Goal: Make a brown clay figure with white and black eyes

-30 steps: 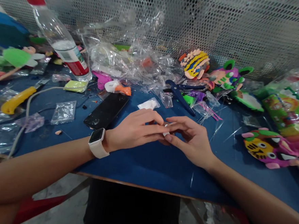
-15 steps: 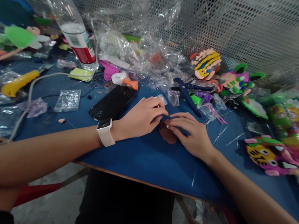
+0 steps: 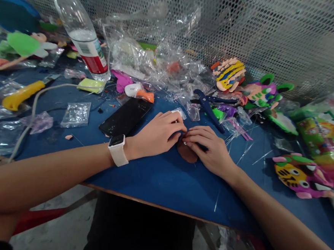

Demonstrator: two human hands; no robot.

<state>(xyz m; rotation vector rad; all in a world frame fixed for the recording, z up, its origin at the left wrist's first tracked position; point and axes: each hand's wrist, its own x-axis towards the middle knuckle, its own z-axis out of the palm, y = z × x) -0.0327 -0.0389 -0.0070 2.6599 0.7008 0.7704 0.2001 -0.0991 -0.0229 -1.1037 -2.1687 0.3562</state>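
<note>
A flat brown disc that looks like modelling clay (image 3: 187, 154) lies on the blue table, partly under my fingers. My right hand (image 3: 211, 148) is closed over its upper right side, thumb and fingers bent together. A tiny white bit (image 3: 184, 143) shows by the right fingertips. On the other side, my left hand (image 3: 161, 134), with a watch (image 3: 118, 149) on its wrist, has its fingers curled into a pinch at the disc's upper left edge. The fingertips of both hands meet there, and whatever the left ones hold is hidden.
A black phone (image 3: 126, 116) lies beside my left hand. Dark blue pliers (image 3: 209, 107) lie beyond my right hand. Further out are a bottle (image 3: 88, 47), a yellow utility knife (image 3: 23, 95), a cable, crumpled plastic bags (image 3: 160, 59) and colourful clay figures (image 3: 300, 175).
The right fingers have drawn a little closer together and towards the left hand. The disc stays in place; the whole view has shifted slightly.
</note>
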